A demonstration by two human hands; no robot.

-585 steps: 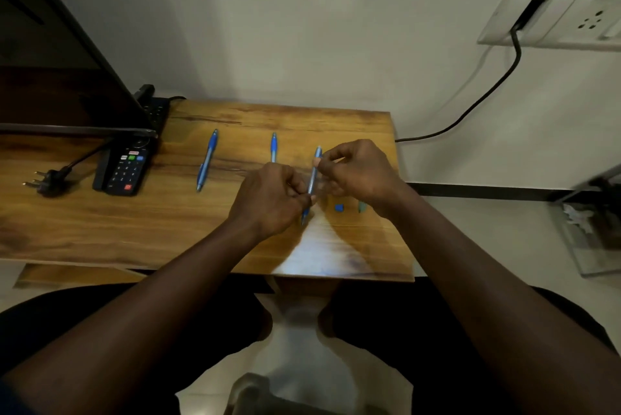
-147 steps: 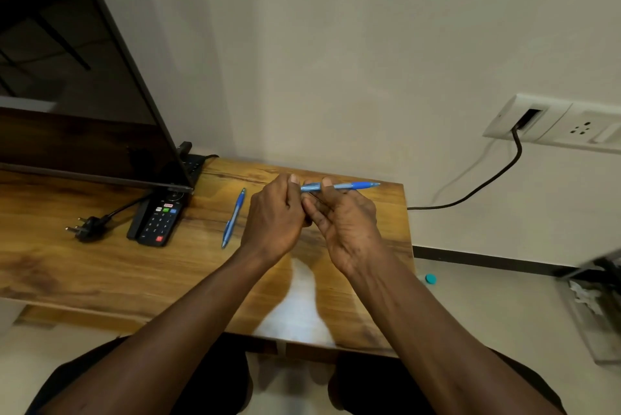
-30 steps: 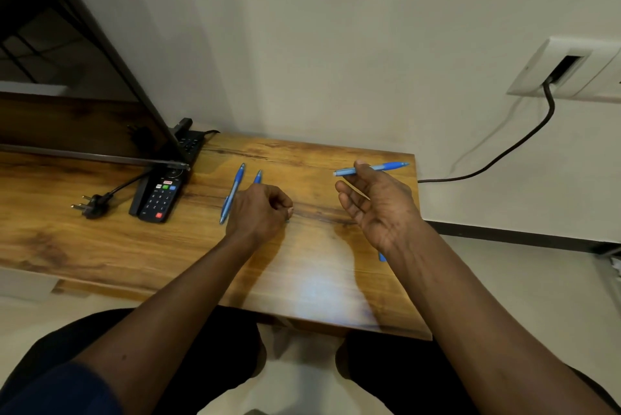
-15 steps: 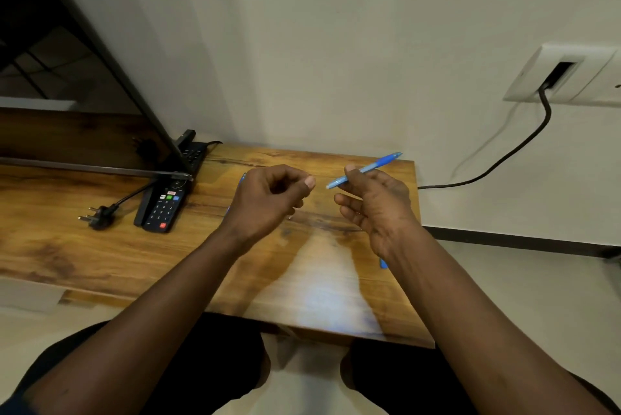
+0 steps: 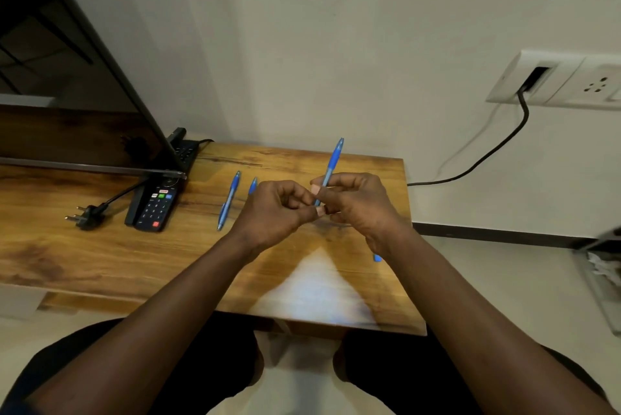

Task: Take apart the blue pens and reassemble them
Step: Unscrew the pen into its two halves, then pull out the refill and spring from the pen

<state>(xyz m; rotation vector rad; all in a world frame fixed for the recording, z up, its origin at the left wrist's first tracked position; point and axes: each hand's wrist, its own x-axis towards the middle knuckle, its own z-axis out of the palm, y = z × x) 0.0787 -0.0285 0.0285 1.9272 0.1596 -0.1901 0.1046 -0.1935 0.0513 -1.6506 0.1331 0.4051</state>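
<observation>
My right hand pinches a blue pen near its lower end, with the pen pointing up and away over the wooden table. My left hand is curled with its fingertips against the pen's lower end; what it holds there is hidden. A whole blue pen lies flat left of my hands. Beside it the tip of a second blue pen shows past my left hand. A small blue piece peeks out beside my right wrist.
A black remote lies at the foot of a dark TV screen on the left. A loose black plug rests near it. A black cable runs from a wall socket to the table's far right corner.
My hands have come together from apart. The pen in my right hand has swung from nearly level to pointing steeply up, and my left fingertips now meet its lower end.
</observation>
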